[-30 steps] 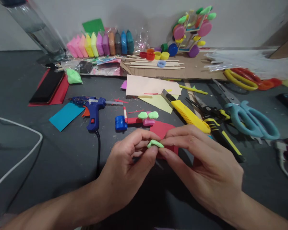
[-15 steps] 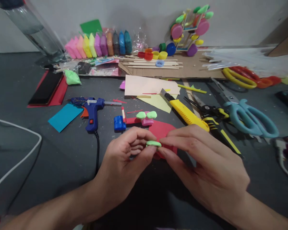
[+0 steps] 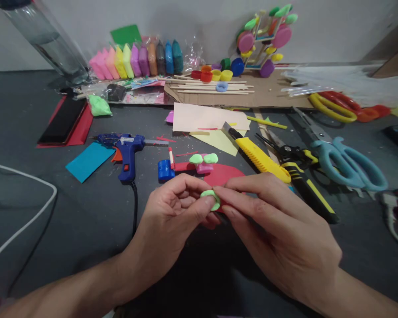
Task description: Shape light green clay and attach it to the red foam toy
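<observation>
A small flattened piece of light green clay point(image 3: 215, 204) is pinched between the thumb and fingers of my left hand point(image 3: 181, 207). My right hand point(image 3: 272, 216) has its fingertips at the clay's right edge, thumb and fingers drawn together on it. Just beyond my hands lies a red sheet cut-out point(image 3: 223, 175), partly hidden by them. Behind it stands a pink clay piece point(image 3: 204, 168) topped with two light green clay blobs point(image 3: 211, 158). Left of that sits a blue cylindrical piece point(image 3: 166, 170) beside a short red-tipped stick point(image 3: 171, 157).
A blue glue gun point(image 3: 128, 154) lies left, near a blue paper point(image 3: 90, 161). To the right are a yellow utility knife point(image 3: 262, 159), pliers point(image 3: 288, 152) and blue-handled scissors point(image 3: 348, 163). Behind stand clay packets point(image 3: 135, 62), wooden sticks point(image 3: 205, 88) and a decorated stick frame point(image 3: 260, 42).
The green clay has turned from edge-on to showing more of its flat face. My right fingertips have shifted slightly left onto its edge.
</observation>
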Motion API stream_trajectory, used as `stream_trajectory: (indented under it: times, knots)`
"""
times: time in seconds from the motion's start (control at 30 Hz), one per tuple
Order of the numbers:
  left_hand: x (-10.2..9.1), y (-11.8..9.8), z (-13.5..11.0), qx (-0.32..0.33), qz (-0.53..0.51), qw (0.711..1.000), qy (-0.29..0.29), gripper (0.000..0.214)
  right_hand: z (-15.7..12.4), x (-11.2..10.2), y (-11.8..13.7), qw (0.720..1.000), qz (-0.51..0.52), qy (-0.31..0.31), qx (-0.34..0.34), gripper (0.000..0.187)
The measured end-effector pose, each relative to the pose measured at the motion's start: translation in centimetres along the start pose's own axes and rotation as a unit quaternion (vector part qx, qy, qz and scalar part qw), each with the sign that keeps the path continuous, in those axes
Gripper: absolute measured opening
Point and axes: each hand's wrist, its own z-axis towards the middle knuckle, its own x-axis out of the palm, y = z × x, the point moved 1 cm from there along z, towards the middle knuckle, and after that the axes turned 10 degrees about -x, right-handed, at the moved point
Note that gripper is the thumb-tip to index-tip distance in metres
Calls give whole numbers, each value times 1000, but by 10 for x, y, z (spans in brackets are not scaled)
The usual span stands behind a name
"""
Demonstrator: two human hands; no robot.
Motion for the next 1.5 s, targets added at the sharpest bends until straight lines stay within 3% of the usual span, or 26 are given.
stream_trajectory:
  times: [0.2, 0.37, 0.53, 0.97, 1.5]
  knots:
    - [0, 3, 1, -26, -91, 995, 39, 5, 0, 2, 0, 1000, 7, -5, 2, 28]
    - [-2, 5, 0, -27, -116, 991, 54, 5, -2, 2, -1, 1000, 18, -5, 19, 29]
    - [-3, 5, 1, -43, -133, 988, 63, 4, 0, 5, -2, 1000, 16, 5, -4, 29]
    - [2, 4, 0, -56, -92, 986, 125, 10, -3, 7, -5, 999, -26, 24, -19, 32]
    - [-3, 4, -1, -34, -55, 993, 95, 13, 0, 15, -2, 997, -14, 47, -54, 38]
